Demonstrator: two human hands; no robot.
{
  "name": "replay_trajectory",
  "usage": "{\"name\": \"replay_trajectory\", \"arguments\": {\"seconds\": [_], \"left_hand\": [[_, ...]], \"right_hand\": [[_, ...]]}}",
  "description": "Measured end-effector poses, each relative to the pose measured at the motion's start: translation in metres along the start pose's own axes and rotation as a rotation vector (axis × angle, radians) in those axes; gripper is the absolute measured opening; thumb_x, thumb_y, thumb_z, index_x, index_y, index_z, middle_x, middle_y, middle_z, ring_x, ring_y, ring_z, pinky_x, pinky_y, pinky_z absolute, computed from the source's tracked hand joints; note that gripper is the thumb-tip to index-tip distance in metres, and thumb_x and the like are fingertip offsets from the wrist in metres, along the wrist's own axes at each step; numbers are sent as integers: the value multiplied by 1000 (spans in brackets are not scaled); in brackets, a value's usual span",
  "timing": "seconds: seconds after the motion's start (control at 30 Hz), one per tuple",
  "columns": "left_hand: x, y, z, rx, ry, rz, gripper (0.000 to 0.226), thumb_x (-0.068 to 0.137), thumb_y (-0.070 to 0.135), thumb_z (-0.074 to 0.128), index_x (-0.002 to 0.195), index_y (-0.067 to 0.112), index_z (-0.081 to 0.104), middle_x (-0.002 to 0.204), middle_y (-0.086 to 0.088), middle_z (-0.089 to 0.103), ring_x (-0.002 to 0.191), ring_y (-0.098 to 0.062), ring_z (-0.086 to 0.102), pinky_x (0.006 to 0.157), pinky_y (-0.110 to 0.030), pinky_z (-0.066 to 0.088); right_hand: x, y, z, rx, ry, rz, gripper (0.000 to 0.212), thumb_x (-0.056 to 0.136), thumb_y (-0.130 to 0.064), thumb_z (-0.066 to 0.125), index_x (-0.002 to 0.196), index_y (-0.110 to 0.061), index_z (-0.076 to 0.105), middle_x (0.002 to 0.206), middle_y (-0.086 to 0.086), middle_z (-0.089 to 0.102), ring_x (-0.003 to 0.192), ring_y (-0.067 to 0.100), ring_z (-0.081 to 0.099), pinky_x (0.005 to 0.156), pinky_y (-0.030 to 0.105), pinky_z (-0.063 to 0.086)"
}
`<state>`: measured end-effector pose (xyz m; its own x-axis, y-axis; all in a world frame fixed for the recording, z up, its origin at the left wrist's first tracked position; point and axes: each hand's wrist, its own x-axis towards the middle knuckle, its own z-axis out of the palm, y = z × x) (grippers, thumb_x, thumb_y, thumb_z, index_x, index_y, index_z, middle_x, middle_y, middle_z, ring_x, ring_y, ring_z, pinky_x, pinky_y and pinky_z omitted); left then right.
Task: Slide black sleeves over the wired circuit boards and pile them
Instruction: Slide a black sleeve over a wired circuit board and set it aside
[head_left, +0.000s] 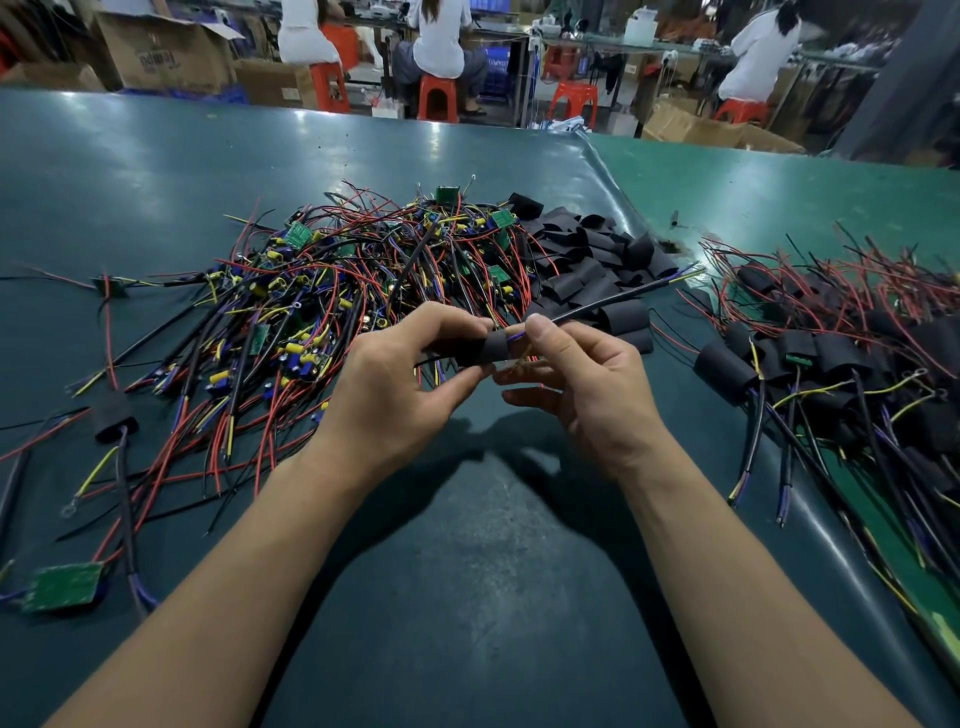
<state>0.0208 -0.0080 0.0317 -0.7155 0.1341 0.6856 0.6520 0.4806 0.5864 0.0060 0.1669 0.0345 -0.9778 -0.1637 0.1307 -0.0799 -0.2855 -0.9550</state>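
Fingers (470, 325) left: pinch black sleeve (496, 347) | right hand (576, 374): grips cable (613, 299)

The sleeve (492, 349) I pinch looks matt black; my table mat (156, 171) shines, smooth and glossy, and the wires (332, 291) wear glossy plastic.

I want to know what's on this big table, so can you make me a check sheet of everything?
Surface: dark green table.
Job's things: bare boards pile; loose sleeves; finished pile at right.
Clutter: stray green board near left edge.
Grippers: left hand grips a black sleeve; right hand pinches its black cable.
Cables: red, yellow, purple, black, tangled.
Surroundings: seated people, orange stools, cardboard boxes.
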Motion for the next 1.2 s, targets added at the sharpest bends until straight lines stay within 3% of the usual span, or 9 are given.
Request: {"name": "replay_trajectory", "arguments": {"seconds": [0.13,0.2,0.27,0.37,0.57,0.73,0.87,1.0,1.2], "left_hand": [[0,-2,0,65,36,48,26,76,-5,79,100,0,69,107,-5,72,99,-14,70,92,-29,55],[0,-3,-1,97,45,105,23,76,-5,79,97,-3,70,106,-8,72,99,-16,70,91,-27,55],[-1,-3,0,105,43,156,22,75,-6,80,95,-4,71,107,-9,72,100,-17,70,91,-28,55],[-1,-3,2,90,28,205,23,77,-5,80,98,-3,71,108,-9,72,101,-18,70,90,-33,57],[1,-4,-3,189,59,149,36,75,0,82,107,1,67,116,-10,68,111,-22,64,97,-38,52],[2,-5,-3,310,140,195,19,83,9,78,99,2,71,104,-8,70,99,-27,63,92,-35,48],[1,-5,-1,326,117,188,9,82,3,75,90,2,73,93,-6,71,88,-28,62,84,-31,48],[1,-8,-1,364,78,113,10,84,12,72,91,5,73,92,-4,71,89,-26,59,85,-30,45],[-4,-22,-3,650,-131,-332,37,88,34,69,119,15,66,121,-6,60,115,-31,48,99,-44,40]], "right_hand": [[-1,1,1,50,-7,-3,15,80,-22,67,84,-11,76,95,4,75,69,24,71,61,29,57],[-1,2,3,72,-4,28,13,87,-19,64,91,-14,76,85,0,72,66,21,69,58,28,56],[-1,3,5,39,-17,72,22,82,-33,68,97,-17,74,76,-1,66,62,18,67,51,24,53],[0,5,4,-92,-47,88,30,71,-42,72,84,-16,72,71,3,67,54,15,63,45,20,48],[1,4,1,-23,41,-22,11,75,-23,73,81,-14,72,66,8,69,51,16,63,49,24,52],[10,-4,-10,-25,551,-339,12,93,-13,67,94,-2,62,60,5,68,46,17,61,45,27,53],[15,-20,-45,358,974,-385,22,90,-13,71,95,3,57,77,9,69,56,16,67,55,23,55],[14,-14,-59,445,1063,-228,10,93,-7,66,89,-2,59,90,8,67,58,12,70,58,17,53],[19,-8,-43,259,906,-131,22,100,-18,55,80,-10,58,59,4,63,44,12,57,46,23,51]]}}
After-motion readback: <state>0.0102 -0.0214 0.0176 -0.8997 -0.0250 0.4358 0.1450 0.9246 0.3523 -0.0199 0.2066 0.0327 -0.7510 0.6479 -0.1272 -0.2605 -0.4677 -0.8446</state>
